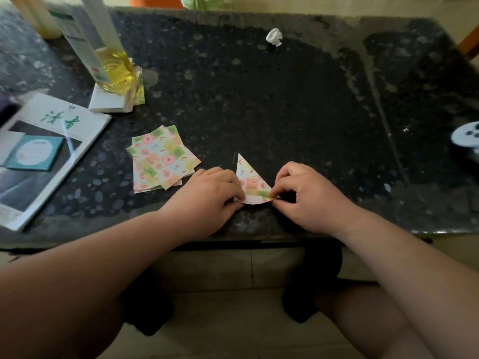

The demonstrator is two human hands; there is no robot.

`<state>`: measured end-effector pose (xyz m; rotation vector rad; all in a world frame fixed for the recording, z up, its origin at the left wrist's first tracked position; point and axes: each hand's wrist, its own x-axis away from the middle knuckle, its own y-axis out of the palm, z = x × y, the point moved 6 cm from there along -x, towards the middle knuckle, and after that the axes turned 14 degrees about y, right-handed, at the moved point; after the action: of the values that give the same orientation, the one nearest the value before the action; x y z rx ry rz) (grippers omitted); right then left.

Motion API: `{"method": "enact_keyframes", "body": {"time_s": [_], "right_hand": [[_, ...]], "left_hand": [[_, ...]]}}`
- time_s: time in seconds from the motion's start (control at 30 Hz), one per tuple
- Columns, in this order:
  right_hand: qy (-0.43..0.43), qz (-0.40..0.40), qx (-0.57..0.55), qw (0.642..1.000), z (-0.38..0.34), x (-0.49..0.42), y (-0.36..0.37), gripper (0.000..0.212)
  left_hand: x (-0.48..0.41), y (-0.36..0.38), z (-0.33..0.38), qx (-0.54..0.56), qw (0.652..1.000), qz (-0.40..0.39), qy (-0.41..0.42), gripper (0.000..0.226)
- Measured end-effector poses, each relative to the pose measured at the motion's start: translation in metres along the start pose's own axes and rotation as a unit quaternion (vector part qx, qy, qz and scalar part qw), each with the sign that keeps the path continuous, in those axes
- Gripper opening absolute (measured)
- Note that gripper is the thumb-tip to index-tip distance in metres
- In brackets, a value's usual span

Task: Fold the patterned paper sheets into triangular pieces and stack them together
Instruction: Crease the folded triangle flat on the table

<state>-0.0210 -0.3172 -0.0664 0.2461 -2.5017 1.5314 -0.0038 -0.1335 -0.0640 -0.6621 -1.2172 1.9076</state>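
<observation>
A paper triangle [250,178] is held near the front edge of the dark table [285,99]. Its bottom corners are pinched, one by the left hand [207,194] and one by the right hand [308,199], and are hidden under fingers. A pile of patterned sheets [160,156] is laid just left. Farther off, a bottle [114,71], a magazine [51,141] and a crumpled white ball [274,36] are seen. A white thing [466,134] is cut off at the right.
</observation>
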Motion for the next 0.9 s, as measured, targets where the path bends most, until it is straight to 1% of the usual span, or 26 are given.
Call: {"method": "enact_keyframes", "body": {"time_s": [0.1, 0.27, 0.47, 0.6, 0.77, 0.9], "right_hand": [[0.028, -0.016, 0.001, 0.999, 0.001, 0.001, -0.001, 0.015], [0.047, -0.028, -0.008, 0.998, 0.002, 0.002, -0.001, 0.014], [0.059, -0.042, -0.026, 0.997, 0.001, 0.000, 0.004, 0.009], [0.132, -0.089, -0.046, 0.986, 0.002, -0.002, 0.003, 0.012], [0.211, -0.127, -0.090, 0.965, 0.003, -0.002, 0.005, 0.022], [0.252, -0.142, -0.125, 0.949, 0.004, 0.001, 0.002, 0.025]], "left_hand": [[-0.003, -0.006, -0.001, 0.018, 1.000, 0.020, -0.014, 0.016], [-0.007, -0.009, -0.014, 0.093, 0.986, 0.051, -0.130, 0.010], [-0.011, -0.009, -0.021, 0.123, 0.975, 0.057, -0.176, 0.003], [-0.012, -0.008, -0.022, 0.150, 0.965, 0.077, -0.200, 0.013], [-0.014, -0.008, -0.019, 0.156, 0.964, 0.080, -0.200, 0.030], [-0.013, -0.006, -0.020, 0.166, 0.963, 0.062, -0.204, 0.037]]}}
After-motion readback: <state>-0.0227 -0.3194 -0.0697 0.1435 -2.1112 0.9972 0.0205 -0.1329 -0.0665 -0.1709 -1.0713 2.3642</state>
